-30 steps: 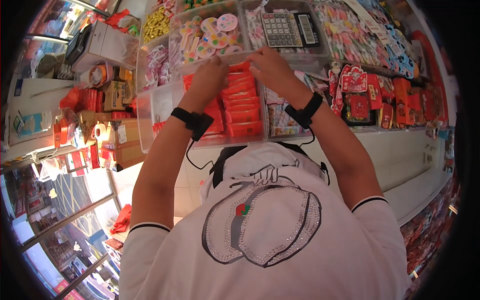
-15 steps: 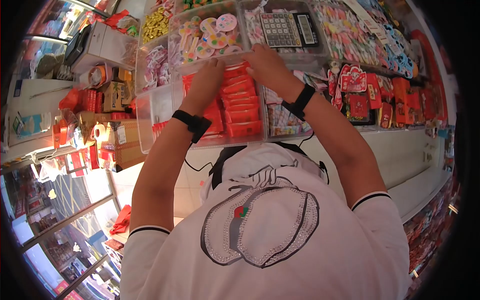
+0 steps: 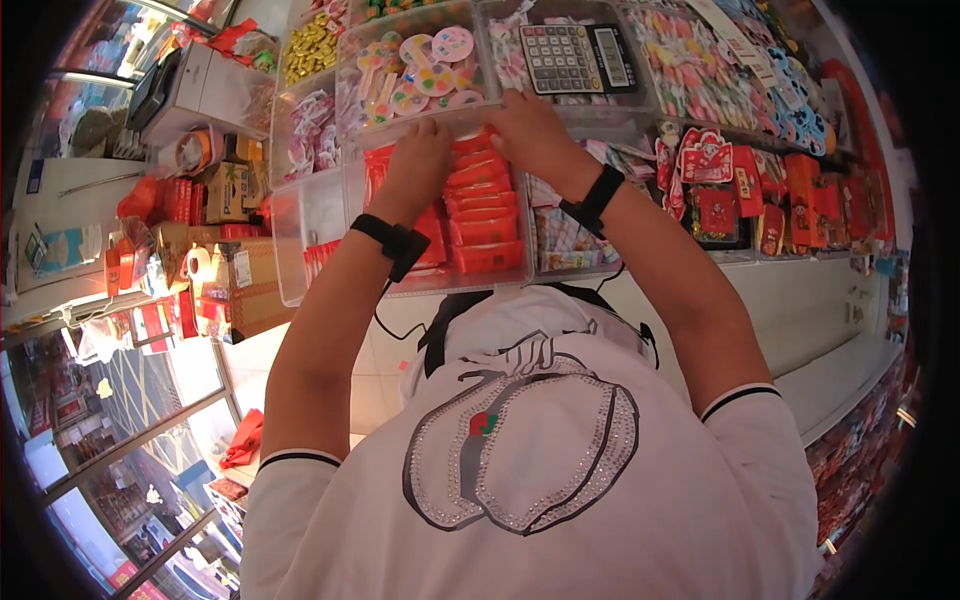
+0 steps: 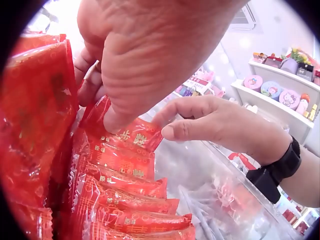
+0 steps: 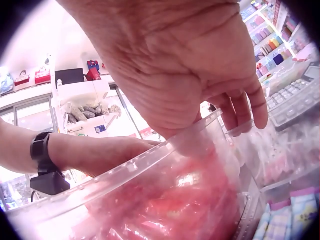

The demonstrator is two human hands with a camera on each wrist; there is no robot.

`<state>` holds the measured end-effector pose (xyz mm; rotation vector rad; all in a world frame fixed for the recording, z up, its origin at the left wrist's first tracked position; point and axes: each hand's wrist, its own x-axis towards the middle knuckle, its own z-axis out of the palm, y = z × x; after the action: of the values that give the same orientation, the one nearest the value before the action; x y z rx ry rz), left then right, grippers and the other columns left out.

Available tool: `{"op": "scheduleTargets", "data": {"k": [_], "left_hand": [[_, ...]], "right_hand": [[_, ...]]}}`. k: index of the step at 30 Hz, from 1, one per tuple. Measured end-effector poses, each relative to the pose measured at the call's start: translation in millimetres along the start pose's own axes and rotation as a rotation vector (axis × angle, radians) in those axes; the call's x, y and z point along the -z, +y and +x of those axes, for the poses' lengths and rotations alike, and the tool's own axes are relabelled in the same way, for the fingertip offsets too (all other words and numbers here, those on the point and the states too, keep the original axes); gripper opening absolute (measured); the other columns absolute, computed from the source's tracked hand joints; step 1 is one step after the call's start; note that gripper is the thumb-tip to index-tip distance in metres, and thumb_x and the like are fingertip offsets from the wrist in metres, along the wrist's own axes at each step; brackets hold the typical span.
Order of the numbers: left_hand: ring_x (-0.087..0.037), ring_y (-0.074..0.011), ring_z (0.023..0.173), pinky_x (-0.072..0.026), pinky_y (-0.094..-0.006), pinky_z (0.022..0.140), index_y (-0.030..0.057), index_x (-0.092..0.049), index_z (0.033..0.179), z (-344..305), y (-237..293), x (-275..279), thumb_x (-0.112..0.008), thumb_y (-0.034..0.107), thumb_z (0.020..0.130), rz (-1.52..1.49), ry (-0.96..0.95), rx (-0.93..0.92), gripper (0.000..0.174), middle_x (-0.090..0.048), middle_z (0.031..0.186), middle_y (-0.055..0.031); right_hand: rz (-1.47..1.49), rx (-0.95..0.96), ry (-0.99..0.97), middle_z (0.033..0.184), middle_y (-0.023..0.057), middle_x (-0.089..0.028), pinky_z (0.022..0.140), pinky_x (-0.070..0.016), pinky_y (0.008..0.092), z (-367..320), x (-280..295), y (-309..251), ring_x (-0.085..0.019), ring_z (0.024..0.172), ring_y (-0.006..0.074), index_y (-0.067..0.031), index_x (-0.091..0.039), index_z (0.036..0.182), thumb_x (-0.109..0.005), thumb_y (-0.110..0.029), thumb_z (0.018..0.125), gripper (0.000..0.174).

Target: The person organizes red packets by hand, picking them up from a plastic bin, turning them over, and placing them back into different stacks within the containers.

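In the head view, small red foil-wrapped packets stand in a row inside a clear plastic bin. My left hand is at the far end of this row. The left wrist view shows its thumb against the face of the farthest packet, other fingers curled behind. At the bin's far right corner is my right hand. Its thumb is right at that packet's end, and in the right wrist view its loosely bent fingers hang past the bin's rim.
Larger red packets stand left of the row. Neighbouring bins hold lollipops and wrapped sweets. A calculator lies on the bin behind. Red gift boxes are on the right, cardboard boxes on the left.
My right hand has shifted slightly left and away from me along the bin's far edge. The left hand stays over the far end of the packets, its wrist turned a little.
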<state>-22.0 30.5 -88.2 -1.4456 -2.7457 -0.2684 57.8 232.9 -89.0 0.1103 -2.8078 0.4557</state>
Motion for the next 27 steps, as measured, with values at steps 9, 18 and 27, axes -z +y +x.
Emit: {"op": "scheduleTargets", "data": {"k": [9,18,27], "left_hand": [[-0.062,-0.0383,0.106,-0.0505,-0.0482,0.091,0.0035,-0.059,0.115,2.3,3.3,11.9,-0.067,0.015,0.087,-0.014,-0.084,0.004,0.031,-0.064,0.108,-0.0192],[-0.060,-0.0412,0.109,-0.0519,-0.0476,0.091,0.0015,-0.053,0.115,5.9,2.0,-8.8,-0.063,0.011,0.089,-0.001,0.056,0.026,0.030,-0.059,0.115,-0.0202],[-0.060,-0.0447,0.105,-0.0529,-0.0485,0.089,0.0022,-0.051,0.118,-5.5,9.7,8.2,-0.063,0.009,0.090,-0.184,0.088,0.098,0.031,-0.054,0.116,-0.0226]], "right_hand": [[0.056,0.002,0.029,0.097,0.0133,-0.059,0.086,-0.0495,0.0462,-0.5,6.2,-0.5,-0.059,0.099,0.0347,-0.0108,-0.068,0.091,-0.071,-0.017,0.080,0.012],[0.087,0.004,0.069,0.096,0.0129,-0.059,0.085,-0.0511,0.0449,1.0,7.6,-1.1,-0.059,0.099,0.0347,-0.0095,-0.065,0.094,-0.074,-0.013,0.080,0.016],[0.126,-0.004,0.122,0.095,0.0134,-0.059,0.085,-0.0508,0.0453,-0.1,3.7,-1.0,-0.060,0.098,0.0349,-0.0090,-0.064,0.093,-0.074,-0.012,0.080,0.017]]}}
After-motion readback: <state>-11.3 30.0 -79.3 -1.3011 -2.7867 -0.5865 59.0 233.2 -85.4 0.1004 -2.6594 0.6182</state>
